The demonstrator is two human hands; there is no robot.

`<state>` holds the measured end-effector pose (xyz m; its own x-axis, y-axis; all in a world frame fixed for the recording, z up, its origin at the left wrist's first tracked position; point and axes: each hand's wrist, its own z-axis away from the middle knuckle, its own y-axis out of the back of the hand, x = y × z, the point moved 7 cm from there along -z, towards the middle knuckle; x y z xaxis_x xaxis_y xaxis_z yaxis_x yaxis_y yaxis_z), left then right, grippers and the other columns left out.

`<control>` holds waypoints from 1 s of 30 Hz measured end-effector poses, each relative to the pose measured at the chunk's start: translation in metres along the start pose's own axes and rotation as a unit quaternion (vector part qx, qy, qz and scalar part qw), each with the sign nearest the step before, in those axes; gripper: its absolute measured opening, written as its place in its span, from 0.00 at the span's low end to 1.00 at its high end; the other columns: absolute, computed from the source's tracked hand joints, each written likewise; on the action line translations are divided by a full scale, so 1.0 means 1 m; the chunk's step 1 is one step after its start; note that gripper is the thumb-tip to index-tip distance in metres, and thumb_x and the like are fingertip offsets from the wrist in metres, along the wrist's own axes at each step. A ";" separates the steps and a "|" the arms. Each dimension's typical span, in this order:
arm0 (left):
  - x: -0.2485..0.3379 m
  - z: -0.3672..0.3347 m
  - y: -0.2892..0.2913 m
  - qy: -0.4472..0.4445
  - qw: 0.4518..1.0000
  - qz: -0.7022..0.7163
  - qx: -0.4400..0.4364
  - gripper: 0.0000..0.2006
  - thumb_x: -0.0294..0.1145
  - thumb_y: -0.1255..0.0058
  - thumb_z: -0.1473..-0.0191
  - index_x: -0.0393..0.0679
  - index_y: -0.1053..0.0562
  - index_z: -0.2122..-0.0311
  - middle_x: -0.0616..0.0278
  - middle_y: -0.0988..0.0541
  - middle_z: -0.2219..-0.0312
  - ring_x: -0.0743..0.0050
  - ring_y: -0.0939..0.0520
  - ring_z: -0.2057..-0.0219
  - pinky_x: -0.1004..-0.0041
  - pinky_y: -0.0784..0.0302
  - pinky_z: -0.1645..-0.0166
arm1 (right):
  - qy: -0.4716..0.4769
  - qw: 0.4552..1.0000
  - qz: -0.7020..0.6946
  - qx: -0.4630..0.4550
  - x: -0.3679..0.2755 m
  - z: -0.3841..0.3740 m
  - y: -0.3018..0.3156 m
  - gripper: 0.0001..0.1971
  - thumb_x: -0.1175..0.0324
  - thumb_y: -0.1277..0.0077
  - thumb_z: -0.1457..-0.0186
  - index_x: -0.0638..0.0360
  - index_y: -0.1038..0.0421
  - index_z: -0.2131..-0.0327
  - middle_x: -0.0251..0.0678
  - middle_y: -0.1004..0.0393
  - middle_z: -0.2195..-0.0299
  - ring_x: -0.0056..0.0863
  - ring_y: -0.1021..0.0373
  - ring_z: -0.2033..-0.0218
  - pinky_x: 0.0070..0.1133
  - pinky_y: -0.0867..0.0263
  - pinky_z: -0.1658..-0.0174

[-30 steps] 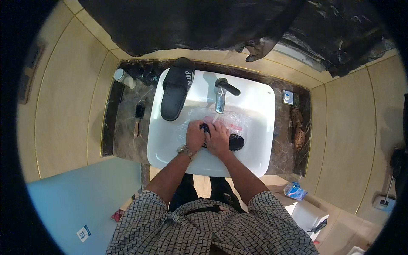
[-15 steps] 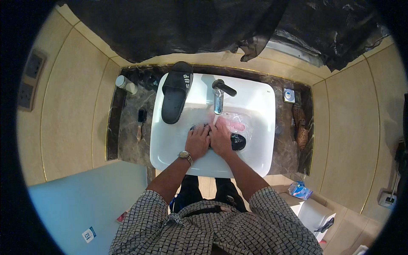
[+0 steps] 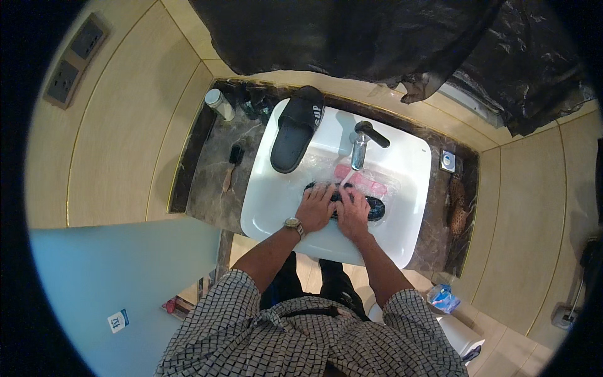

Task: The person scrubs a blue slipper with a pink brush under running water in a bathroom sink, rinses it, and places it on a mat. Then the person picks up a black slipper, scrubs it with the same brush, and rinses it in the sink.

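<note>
While both hands press down side by side in the white sink, the left hand lies with fingers spread flat and the right hand curls over one black slipper in the basin, under the single tap. Whether either truly grips it cannot be told. One second black slipper rests on the rim's back left corner. One brush and one jar stand on the dark counter, walls close around.

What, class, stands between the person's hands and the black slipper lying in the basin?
Nothing visible. Both the left hand and the right hand already rest on the black slipper in the white sink, under the tap. A pink object lies just behind it.
</note>
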<state>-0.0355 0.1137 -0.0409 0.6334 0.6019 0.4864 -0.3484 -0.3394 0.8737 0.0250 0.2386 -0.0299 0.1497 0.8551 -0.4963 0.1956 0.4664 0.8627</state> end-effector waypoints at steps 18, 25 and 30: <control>0.007 -0.003 0.012 0.023 0.998 0.061 -0.020 0.32 0.44 0.54 0.36 0.35 0.42 0.32 0.31 0.32 0.39 0.33 0.33 0.36 0.46 0.40 0.32 | -0.085 0.980 0.128 -0.125 0.043 0.034 0.020 0.40 0.40 0.59 0.34 0.71 0.38 0.37 0.55 0.46 0.31 0.54 0.54 0.28 0.44 0.57 0.28; 0.002 0.001 0.012 0.016 0.999 0.035 -0.028 0.32 0.45 0.55 0.35 0.35 0.42 0.32 0.32 0.32 0.39 0.32 0.33 0.36 0.46 0.40 0.32 | -0.075 0.969 -0.021 -0.234 0.002 0.036 0.007 0.38 0.43 0.56 0.34 0.70 0.37 0.37 0.54 0.44 0.31 0.52 0.53 0.27 0.42 0.57 0.27; 0.001 0.002 0.024 0.031 0.995 0.083 -0.049 0.32 0.46 0.54 0.35 0.37 0.40 0.32 0.32 0.32 0.39 0.33 0.33 0.36 0.47 0.40 0.32 | -0.039 0.963 0.121 -0.236 0.049 0.045 0.033 0.39 0.44 0.57 0.34 0.67 0.43 0.33 0.47 0.51 0.27 0.45 0.60 0.25 0.42 0.64 0.25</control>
<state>-0.0417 0.1045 -0.0195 0.5189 0.5877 0.6208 -0.5118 -0.3681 0.7763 0.0826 0.2861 -0.0300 0.2123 0.9405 -0.2652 -0.3144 0.3227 0.8927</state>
